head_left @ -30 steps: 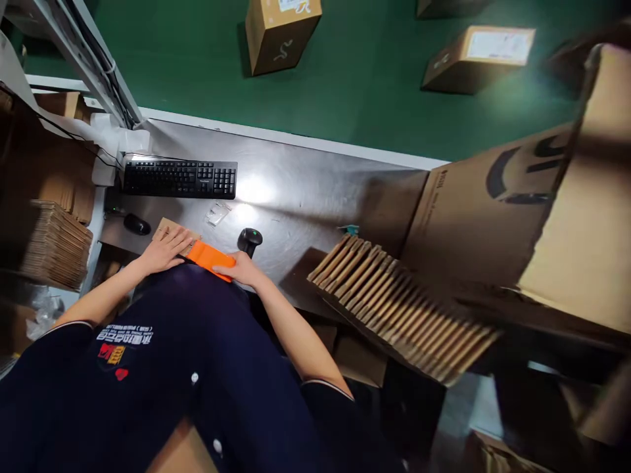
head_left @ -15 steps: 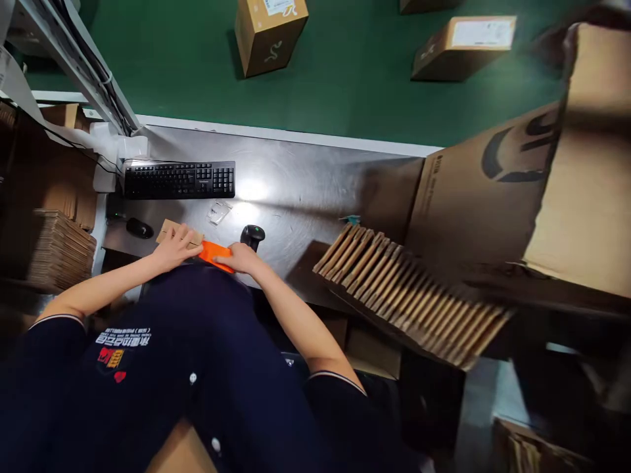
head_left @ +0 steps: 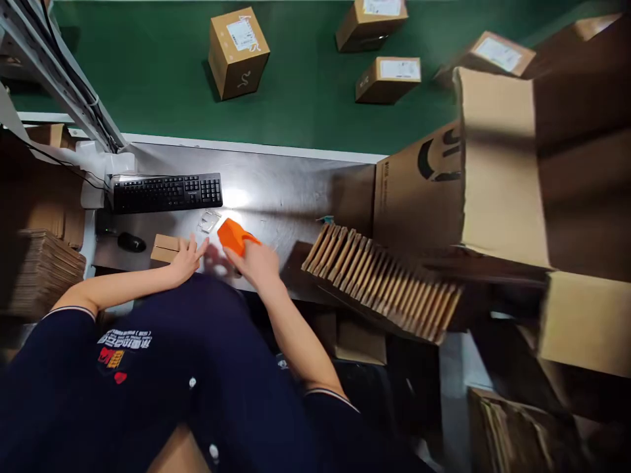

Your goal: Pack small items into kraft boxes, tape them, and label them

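Observation:
My right hand point(head_left: 259, 263) grips an orange object point(head_left: 235, 237), raised over the metal bench; its exact kind is unclear. Beside it my left hand point(head_left: 187, 261) has its fingers spread, at the right end of a small cardboard box point(head_left: 165, 248) lying on the bench, and holds nothing. Just left of the orange object lies a small clear plastic piece point(head_left: 209, 221). A dark blurred area below the orange object is too smeared to make out.
A black keyboard point(head_left: 167, 193) and a mouse point(head_left: 131, 242) sit on the left of the bench. To the right stand a row of folded cartons point(head_left: 379, 282) and a large open carton point(head_left: 419, 203). Labelled boxes point(head_left: 239, 56) rest on the green surface behind.
The orange object was low between both hands; my right hand has lifted it up and to the right. My left hand's fingers have spread beside the small box. The view has shifted right.

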Demonstrator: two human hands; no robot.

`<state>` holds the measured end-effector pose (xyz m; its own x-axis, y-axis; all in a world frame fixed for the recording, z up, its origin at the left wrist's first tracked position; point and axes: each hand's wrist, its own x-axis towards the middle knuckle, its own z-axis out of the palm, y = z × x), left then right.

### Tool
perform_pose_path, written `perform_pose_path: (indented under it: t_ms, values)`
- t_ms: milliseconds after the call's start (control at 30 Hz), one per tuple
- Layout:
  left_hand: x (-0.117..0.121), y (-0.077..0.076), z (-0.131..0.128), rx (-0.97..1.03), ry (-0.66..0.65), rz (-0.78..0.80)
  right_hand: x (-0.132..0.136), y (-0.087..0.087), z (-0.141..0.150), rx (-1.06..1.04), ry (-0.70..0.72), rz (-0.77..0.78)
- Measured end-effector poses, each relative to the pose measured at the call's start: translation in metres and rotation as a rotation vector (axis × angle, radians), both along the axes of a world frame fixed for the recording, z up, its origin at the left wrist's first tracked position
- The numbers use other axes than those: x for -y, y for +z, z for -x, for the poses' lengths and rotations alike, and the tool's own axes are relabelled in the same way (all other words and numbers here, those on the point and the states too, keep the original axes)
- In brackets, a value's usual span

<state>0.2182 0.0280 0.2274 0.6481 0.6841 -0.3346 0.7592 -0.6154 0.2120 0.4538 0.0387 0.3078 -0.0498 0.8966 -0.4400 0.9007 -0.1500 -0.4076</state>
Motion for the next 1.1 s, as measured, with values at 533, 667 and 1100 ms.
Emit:
perform_pose_path:
  t_ms: [533, 667, 1100]
  values:
    - [0.016, -0.01, 0.146, 0.509, 0.332, -0.016, -0.07, -0.093, 0.002, 0.19, 0.312, -0.181]
    - [0.057, -0.052, 0.16, 0.474, 0.566, 0.051, -0.105, -0.103, 0.053, 0.071, 0.603, -0.168]
    - [0.016, -0.068, 0.1, 0.682, 0.529, 0.242, -0.039, -0.035, 0.05, -0.089, 0.492, -0.378]
